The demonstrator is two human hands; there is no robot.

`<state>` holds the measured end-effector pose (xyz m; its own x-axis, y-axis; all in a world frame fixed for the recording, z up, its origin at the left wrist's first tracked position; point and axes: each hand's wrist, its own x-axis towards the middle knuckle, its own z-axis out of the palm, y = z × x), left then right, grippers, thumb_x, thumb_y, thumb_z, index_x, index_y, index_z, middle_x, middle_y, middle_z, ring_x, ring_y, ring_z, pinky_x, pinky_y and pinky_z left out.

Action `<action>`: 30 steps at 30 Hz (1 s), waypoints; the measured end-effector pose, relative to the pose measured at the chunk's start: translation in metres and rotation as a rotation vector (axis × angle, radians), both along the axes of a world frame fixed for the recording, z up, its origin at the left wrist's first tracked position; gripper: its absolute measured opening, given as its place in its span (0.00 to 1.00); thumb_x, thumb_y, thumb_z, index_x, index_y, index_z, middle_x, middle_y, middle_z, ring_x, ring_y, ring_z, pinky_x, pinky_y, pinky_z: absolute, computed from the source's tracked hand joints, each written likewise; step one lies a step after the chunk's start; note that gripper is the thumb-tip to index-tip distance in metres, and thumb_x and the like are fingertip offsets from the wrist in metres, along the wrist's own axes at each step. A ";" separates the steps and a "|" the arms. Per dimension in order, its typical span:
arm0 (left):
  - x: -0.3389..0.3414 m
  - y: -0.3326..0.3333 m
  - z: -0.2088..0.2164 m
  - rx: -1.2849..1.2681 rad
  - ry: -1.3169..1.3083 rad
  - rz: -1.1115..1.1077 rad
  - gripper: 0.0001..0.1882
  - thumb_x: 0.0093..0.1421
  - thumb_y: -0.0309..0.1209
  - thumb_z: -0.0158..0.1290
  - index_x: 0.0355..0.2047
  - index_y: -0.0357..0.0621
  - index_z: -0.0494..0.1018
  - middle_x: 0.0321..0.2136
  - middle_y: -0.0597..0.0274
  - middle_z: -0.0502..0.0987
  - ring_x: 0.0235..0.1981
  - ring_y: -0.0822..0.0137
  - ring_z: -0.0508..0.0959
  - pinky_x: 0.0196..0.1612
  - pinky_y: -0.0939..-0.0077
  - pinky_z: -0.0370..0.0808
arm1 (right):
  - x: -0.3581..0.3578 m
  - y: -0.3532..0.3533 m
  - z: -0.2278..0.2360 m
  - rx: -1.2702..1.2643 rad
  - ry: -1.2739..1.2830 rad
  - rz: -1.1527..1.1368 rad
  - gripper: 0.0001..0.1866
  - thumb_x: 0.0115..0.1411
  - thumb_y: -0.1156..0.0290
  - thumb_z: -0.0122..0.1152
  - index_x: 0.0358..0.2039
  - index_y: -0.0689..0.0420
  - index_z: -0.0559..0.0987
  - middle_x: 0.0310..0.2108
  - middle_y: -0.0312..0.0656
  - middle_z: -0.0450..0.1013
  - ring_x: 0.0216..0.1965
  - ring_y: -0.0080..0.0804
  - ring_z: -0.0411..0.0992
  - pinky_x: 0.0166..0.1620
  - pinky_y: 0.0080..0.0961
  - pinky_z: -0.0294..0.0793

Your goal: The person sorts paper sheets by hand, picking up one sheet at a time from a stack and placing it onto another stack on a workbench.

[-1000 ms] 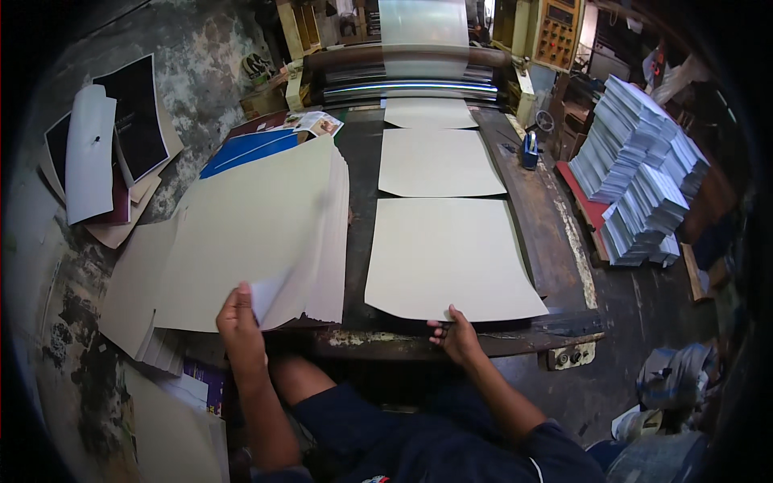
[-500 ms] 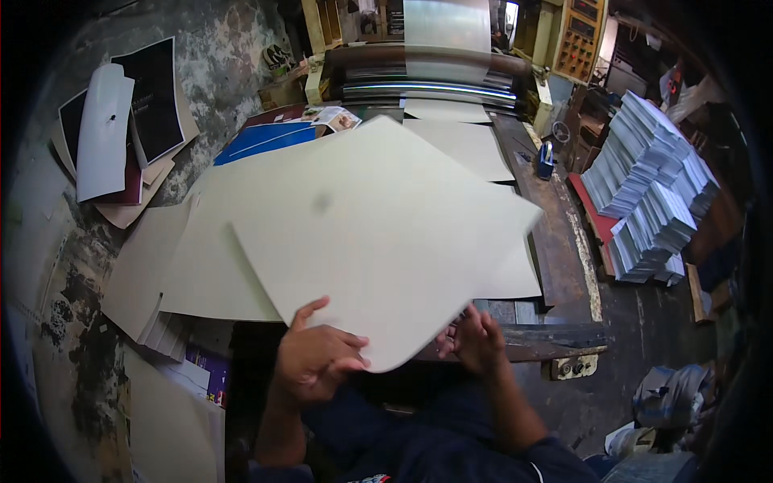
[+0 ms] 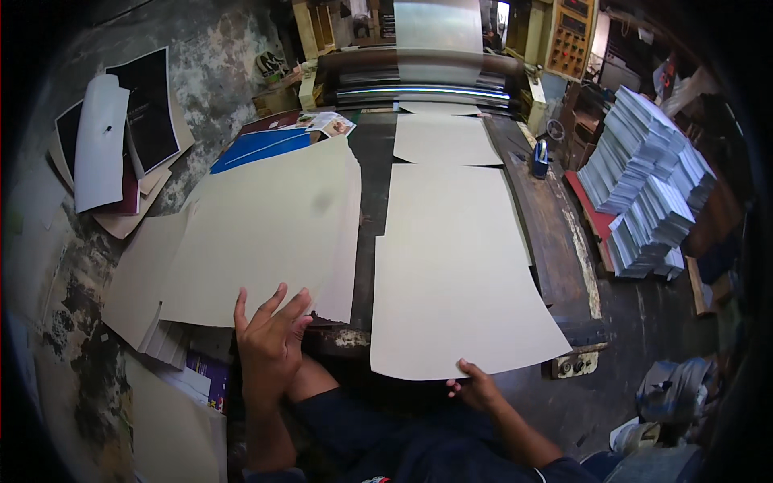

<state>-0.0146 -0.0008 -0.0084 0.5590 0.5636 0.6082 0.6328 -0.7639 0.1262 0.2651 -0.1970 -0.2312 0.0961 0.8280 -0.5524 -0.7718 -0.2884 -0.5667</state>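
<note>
My right hand [image 3: 475, 386] pinches the near edge of a large cream sheet of paper [image 3: 459, 298], thumb on top and fingers below. The sheet lies lengthwise on the dark feed table, its near end overhanging the front edge. Beyond it, more sheets [image 3: 447, 138] run in a line to the machine's rollers [image 3: 419, 95]. My left hand [image 3: 274, 334] is raised with fingers spread, holding nothing. It hovers at the near edge of a thick stack of cream sheets [image 3: 258, 225] on the left of the table.
Blue printed sheets [image 3: 262, 149] lie behind the stack. Bundled paper piles [image 3: 636, 177] stand on a red board at the right. A small blue tool [image 3: 540, 158] sits on the table's right rail. A control panel [image 3: 572, 36] is at the back right.
The sheet, earlier tilted across the stack between both hands, has swung right and now lies in line with the rollers. My left hand has let go and moved left; the right still grips it.
</note>
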 end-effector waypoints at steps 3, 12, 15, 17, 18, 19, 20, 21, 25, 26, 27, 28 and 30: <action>0.006 0.001 -0.004 0.036 -0.016 0.002 0.15 0.61 0.29 0.53 0.49 0.46 0.73 0.37 0.64 0.82 0.51 0.61 0.77 0.65 0.42 0.46 | -0.011 -0.020 -0.026 -0.024 0.018 0.060 0.19 0.65 0.55 0.52 0.45 0.59 0.70 0.32 0.44 0.72 0.30 0.28 0.70 0.37 0.34 0.75; 0.013 0.008 -0.024 0.157 -0.190 -0.011 0.13 0.58 0.24 0.54 0.45 0.47 0.72 0.32 0.69 0.82 0.45 0.63 0.80 0.65 0.33 0.41 | -0.035 -0.039 0.001 -0.061 0.075 0.128 0.25 0.68 0.51 0.45 0.51 0.61 0.65 0.41 0.56 0.74 0.32 0.30 0.72 0.42 0.35 0.76; 0.011 0.008 -0.030 0.176 -0.230 -0.029 0.15 0.58 0.24 0.55 0.45 0.47 0.70 0.31 0.69 0.82 0.42 0.63 0.81 0.65 0.33 0.40 | -0.033 -0.029 0.002 -0.056 0.086 0.104 0.25 0.68 0.50 0.43 0.52 0.61 0.64 0.41 0.56 0.74 0.32 0.31 0.72 0.43 0.35 0.75; 0.009 0.009 -0.033 0.176 -0.244 -0.039 0.15 0.58 0.24 0.56 0.45 0.47 0.69 0.31 0.69 0.82 0.41 0.63 0.81 0.65 0.32 0.40 | -0.028 -0.017 0.003 -0.055 0.048 0.068 0.26 0.68 0.50 0.41 0.51 0.61 0.65 0.41 0.54 0.74 0.33 0.31 0.72 0.43 0.33 0.75; 0.008 0.009 -0.034 0.162 -0.249 -0.047 0.17 0.58 0.24 0.56 0.48 0.45 0.68 0.32 0.64 0.82 0.40 0.64 0.82 0.65 0.38 0.44 | -0.023 -0.009 0.001 -0.056 0.049 0.065 0.26 0.68 0.50 0.41 0.51 0.61 0.65 0.41 0.54 0.74 0.33 0.31 0.72 0.43 0.33 0.75; 0.006 0.009 -0.035 0.148 -0.253 -0.054 0.19 0.58 0.24 0.56 0.50 0.42 0.68 0.32 0.59 0.82 0.38 0.65 0.82 0.66 0.44 0.49 | -0.018 -0.001 -0.002 -0.028 0.046 0.062 0.26 0.69 0.50 0.41 0.51 0.61 0.66 0.41 0.54 0.74 0.33 0.31 0.72 0.43 0.33 0.75; 0.004 0.007 -0.036 0.150 -0.251 -0.055 0.19 0.58 0.24 0.56 0.50 0.42 0.68 0.32 0.59 0.82 0.38 0.65 0.82 0.66 0.44 0.49 | -0.014 0.008 -0.005 0.001 0.041 0.059 0.26 0.69 0.49 0.41 0.50 0.61 0.67 0.40 0.53 0.75 0.33 0.31 0.73 0.43 0.33 0.75; 0.001 0.004 -0.036 -0.110 -0.377 -0.057 0.18 0.59 0.25 0.56 0.49 0.40 0.69 0.33 0.57 0.82 0.40 0.66 0.82 0.63 0.53 0.57 | -0.010 0.015 -0.008 0.002 0.043 0.060 0.26 0.69 0.49 0.41 0.50 0.61 0.67 0.40 0.53 0.75 0.33 0.31 0.73 0.43 0.33 0.75; -0.002 0.006 -0.032 -0.596 -0.641 -0.050 0.12 0.59 0.31 0.58 0.39 0.35 0.74 0.34 0.52 0.81 0.39 0.66 0.81 0.54 0.73 0.69 | 0.006 0.044 -0.017 0.071 0.046 -0.014 0.25 0.68 0.48 0.41 0.49 0.59 0.67 0.40 0.51 0.75 0.32 0.31 0.73 0.42 0.34 0.76; -0.005 0.008 -0.030 -0.589 -0.647 -0.046 0.12 0.59 0.31 0.58 0.39 0.35 0.74 0.34 0.52 0.81 0.39 0.66 0.81 0.54 0.73 0.69 | 0.008 0.050 -0.017 0.075 0.043 -0.006 0.25 0.68 0.48 0.41 0.49 0.59 0.67 0.40 0.51 0.75 0.32 0.31 0.73 0.42 0.34 0.76; -0.008 0.010 -0.029 -0.609 -0.607 -0.032 0.11 0.61 0.32 0.56 0.36 0.35 0.74 0.33 0.54 0.81 0.37 0.67 0.80 0.53 0.74 0.69 | 0.009 0.056 -0.016 0.081 0.037 -0.044 0.25 0.68 0.48 0.42 0.48 0.59 0.67 0.40 0.51 0.75 0.32 0.31 0.73 0.42 0.35 0.76; -0.009 0.012 -0.029 -0.629 -0.570 -0.019 0.11 0.63 0.33 0.54 0.34 0.34 0.74 0.32 0.57 0.80 0.36 0.69 0.78 0.52 0.75 0.69 | 0.011 0.062 -0.015 0.087 0.029 -0.083 0.25 0.67 0.48 0.42 0.47 0.59 0.67 0.39 0.51 0.75 0.32 0.31 0.73 0.41 0.35 0.76; -0.009 0.015 -0.028 -0.660 -0.669 0.012 0.11 0.64 0.33 0.53 0.34 0.35 0.73 0.30 0.60 0.78 0.35 0.71 0.77 0.50 0.76 0.70 | 0.015 0.074 -0.021 0.107 0.016 -0.106 0.24 0.67 0.48 0.44 0.47 0.59 0.66 0.39 0.51 0.75 0.32 0.31 0.73 0.41 0.36 0.76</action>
<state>-0.0233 0.0146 -0.0368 0.2012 0.9124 0.3564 0.2795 -0.4022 0.8719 0.2798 -0.1234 -0.2526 0.1783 0.8679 -0.4636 -0.8038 -0.1433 -0.5774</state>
